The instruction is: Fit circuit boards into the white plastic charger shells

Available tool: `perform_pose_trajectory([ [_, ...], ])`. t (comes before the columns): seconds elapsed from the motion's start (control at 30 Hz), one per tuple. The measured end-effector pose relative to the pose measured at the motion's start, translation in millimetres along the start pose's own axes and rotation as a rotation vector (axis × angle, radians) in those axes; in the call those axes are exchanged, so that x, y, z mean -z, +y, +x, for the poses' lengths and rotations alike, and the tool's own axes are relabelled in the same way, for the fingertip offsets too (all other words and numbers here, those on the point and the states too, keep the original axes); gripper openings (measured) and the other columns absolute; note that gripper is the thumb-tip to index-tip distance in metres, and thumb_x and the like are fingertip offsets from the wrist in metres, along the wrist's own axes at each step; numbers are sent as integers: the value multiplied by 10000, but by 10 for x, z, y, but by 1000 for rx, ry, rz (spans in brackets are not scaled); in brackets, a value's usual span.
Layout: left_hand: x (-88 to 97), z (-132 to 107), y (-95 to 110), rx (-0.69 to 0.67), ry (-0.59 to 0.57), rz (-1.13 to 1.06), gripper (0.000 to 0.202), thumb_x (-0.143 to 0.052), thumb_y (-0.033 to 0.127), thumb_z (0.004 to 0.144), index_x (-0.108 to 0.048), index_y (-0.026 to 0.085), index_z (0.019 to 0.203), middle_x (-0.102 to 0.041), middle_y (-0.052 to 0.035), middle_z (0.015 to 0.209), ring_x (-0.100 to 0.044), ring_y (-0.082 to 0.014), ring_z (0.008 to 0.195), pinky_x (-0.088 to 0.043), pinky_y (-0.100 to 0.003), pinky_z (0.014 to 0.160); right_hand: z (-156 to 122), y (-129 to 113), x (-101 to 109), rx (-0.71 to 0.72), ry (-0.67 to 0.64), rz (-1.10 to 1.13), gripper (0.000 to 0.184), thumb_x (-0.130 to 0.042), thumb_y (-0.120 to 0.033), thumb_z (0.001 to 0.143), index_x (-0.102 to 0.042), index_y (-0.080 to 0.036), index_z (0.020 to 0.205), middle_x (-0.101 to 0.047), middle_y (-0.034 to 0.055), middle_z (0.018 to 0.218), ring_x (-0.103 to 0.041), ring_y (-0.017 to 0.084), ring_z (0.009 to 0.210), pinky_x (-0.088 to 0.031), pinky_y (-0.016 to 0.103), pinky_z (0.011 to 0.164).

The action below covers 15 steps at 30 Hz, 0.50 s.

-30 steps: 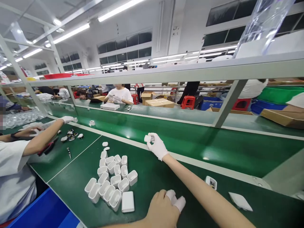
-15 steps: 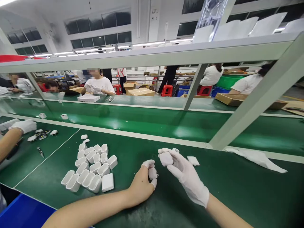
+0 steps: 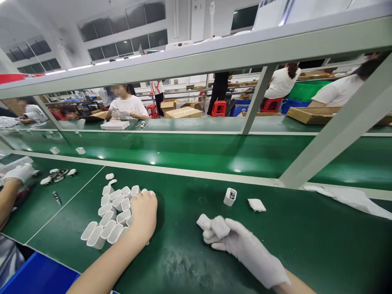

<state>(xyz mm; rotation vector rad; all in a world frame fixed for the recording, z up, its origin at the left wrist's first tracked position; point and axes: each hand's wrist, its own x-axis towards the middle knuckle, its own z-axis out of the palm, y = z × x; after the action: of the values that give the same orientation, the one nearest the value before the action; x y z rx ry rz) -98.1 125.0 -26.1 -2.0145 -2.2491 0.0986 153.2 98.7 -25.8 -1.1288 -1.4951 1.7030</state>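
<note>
My left hand [image 3: 143,214], with white covers on its fingertips, reaches over the right side of a cluster of white hollow plastic cases [image 3: 107,218]. Its fingers curl down among them, and the palm side is hidden. In a white glove, my right hand [image 3: 232,237] is closed around a small white rounded plastic piece [image 3: 203,221] above the green bench. A second pale shape beside it is blurred. Beyond that hand stands a white case with dark parts inside [image 3: 230,197], and to its right lies a flat white piece [image 3: 256,205].
A sloping metal post [image 3: 330,126] and an overhead shelf [image 3: 183,67] frame the bench. At left, a co-worker's gloved hand [image 3: 20,173] is near small dark-and-white parts [image 3: 58,175]. White cloth or plastic [image 3: 352,200] lies at right; a blue bin [image 3: 39,273] sits below.
My left hand has moved left from the middle to the case cluster; the piece it held no longer shows there. My right hand has dropped lower, turned and closed more.
</note>
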Motion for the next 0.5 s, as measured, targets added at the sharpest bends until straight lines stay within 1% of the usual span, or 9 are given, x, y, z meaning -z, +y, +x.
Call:
perform_pose_trajectory([
  [0.03,-2,15,-25,-5,-22,-2,329,-380,-36,803,-643,72,968,-644,-180,889,-610,-319,868,-423,-356,683,-16,-13,-51,-19,-33,-15,430,-380,-510,923,-629,-182,798,-614,95,917,-613,244,884,-533,382,814],
  [0.07,-8,26,-39,-15,-40,-7,346,-375,-59,788,-647,69,960,-650,-181,873,-617,-320,866,-426,-347,672,-32,-20,-93,-23,-32,-46,388,-419,-495,913,-607,-191,762,-607,82,912,-598,242,915,-508,383,870],
  [0.1,-14,34,-42,-31,-50,-13,360,-374,-76,775,-649,66,960,-655,-182,867,-621,-322,875,-431,-342,668,-44,-19,-120,-14,2,-96,356,-453,-494,902,-594,-201,759,-599,68,908,-584,240,931,-480,389,916],
  [0.17,-19,38,-25,-75,-60,-28,387,-371,-93,767,-644,62,994,-662,-184,885,-624,-323,911,-444,-346,689,-53,6,-128,14,130,-222,331,-504,-537,878,-600,-222,845,-593,54,932,-559,246,956,-433,413,971],
  [0.23,-12,24,24,-129,-55,-46,384,-371,-64,802,-628,78,1049,-662,-169,919,-626,-307,932,-456,-353,724,-42,50,-92,22,255,-267,399,-537,-590,846,-597,-236,1022,-594,62,1024,-548,255,991,-423,423,977],
  [0.3,-10,-11,106,-226,-46,-110,339,-402,27,861,-597,126,1121,-654,-133,971,-638,-275,918,-472,-342,736,-24,90,-44,14,323,-211,535,-551,-611,834,-531,-231,1210,-598,68,1049,-567,236,929,-454,396,921],
  [0.37,-30,-63,212,-346,-50,-251,304,-463,163,897,-558,178,1185,-638,-96,1019,-656,-252,878,-494,-330,716,-12,111,-11,16,360,-142,615,-519,-618,862,-450,-215,1322,-608,40,907,-544,185,733,-479,343,784],
  [0.43,-74,-123,320,-450,-74,-419,332,-522,291,891,-541,202,1210,-618,-81,1067,-668,-252,852,-515,-344,710,-14,115,2,20,361,-116,597,-476,-618,898,-457,-206,1330,-545,-6,735,-440,151,604,-434,292,644],
  [0.5,-129,-177,401,-500,-117,-555,366,-552,405,871,-559,220,1187,-589,-78,1133,-673,-262,848,-529,-376,729,-30,112,0,18,314,-62,519,-424,-596,936,-529,-212,1268,-465,-21,684,-389,143,597,-377,267,587],
])
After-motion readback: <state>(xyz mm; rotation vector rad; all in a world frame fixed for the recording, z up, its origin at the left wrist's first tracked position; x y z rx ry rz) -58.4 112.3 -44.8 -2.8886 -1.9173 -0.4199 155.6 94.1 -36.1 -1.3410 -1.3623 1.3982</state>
